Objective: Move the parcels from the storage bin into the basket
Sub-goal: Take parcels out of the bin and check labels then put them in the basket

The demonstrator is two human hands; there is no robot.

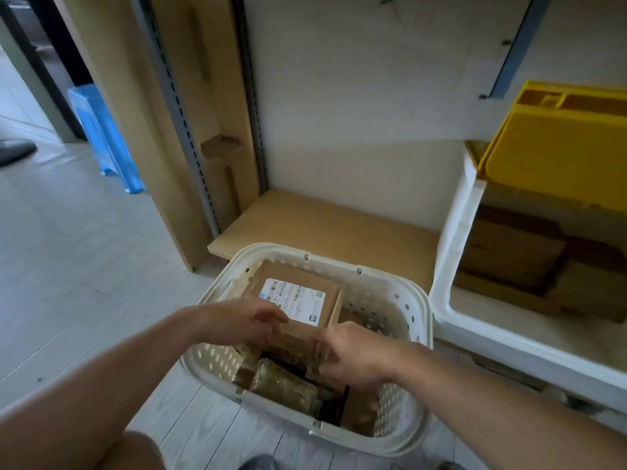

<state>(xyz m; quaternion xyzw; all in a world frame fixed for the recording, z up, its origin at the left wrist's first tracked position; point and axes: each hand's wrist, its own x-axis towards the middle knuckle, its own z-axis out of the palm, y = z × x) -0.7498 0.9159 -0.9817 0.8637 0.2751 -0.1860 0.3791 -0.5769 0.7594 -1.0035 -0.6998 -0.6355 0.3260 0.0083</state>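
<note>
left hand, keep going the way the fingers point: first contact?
Probably nothing new: the left hand already touches the labelled cardboard parcel in the basket. Pushing on right and down, it would likely meet the right hand; depth is unclear.

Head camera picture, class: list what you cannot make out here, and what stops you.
- Label text on the top parcel: too small, blurred.
- Parcels lower in the basket: hidden by both hands.
- Storage bin contents: cut by the right edge, shadowed.

Both bare forearms reach forward and downward. The left hand (247,320) has its fingers curled, knuckles up. The right hand (353,357) has its fingers bent inward too.
</note>
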